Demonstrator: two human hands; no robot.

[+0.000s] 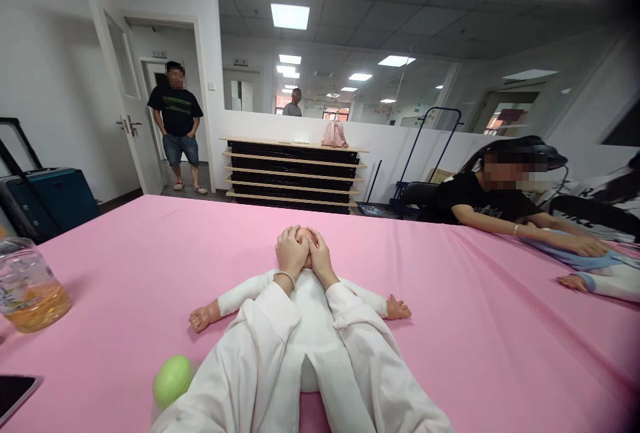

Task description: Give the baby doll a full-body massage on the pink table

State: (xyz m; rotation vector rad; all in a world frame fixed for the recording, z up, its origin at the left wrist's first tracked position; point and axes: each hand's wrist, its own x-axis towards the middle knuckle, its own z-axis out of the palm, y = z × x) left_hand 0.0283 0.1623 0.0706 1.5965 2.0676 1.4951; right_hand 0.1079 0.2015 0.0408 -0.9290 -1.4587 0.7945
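Both of my hands are busy at the middle of the pink table [125, 259], but I'll start from its left edge. A dark phone [15, 394] lies at the near corner, and beyond it stands a clear jar [27, 286] with amber liquid in its bottom, well apart from me. Nearer my sleeve sits a green ball [173, 379], just beside my left forearm and touching nothing else that I can see.

Then comes the doll [310, 313], flat on its back in a white suit, arms spread to either side, bare hands resting on the cloth. I judge it lies that way so it stays steady while I work at its head. My left hand [290, 253], a bead bracelet at the wrist, is curled closed over the head's left side; my right hand [320, 256] is curled closed over the other side, fingers meeting on top. Between them they cover the head almost wholly, so only a sliver of it shows. My forearms lie along the doll's body, which likely pins it.

Farther right, a seated person [480, 203] in black leans across the table, a hand pressing on another doll [600, 279] in pale blue. A person in a black shirt [176, 113] stands in the doorway behind.
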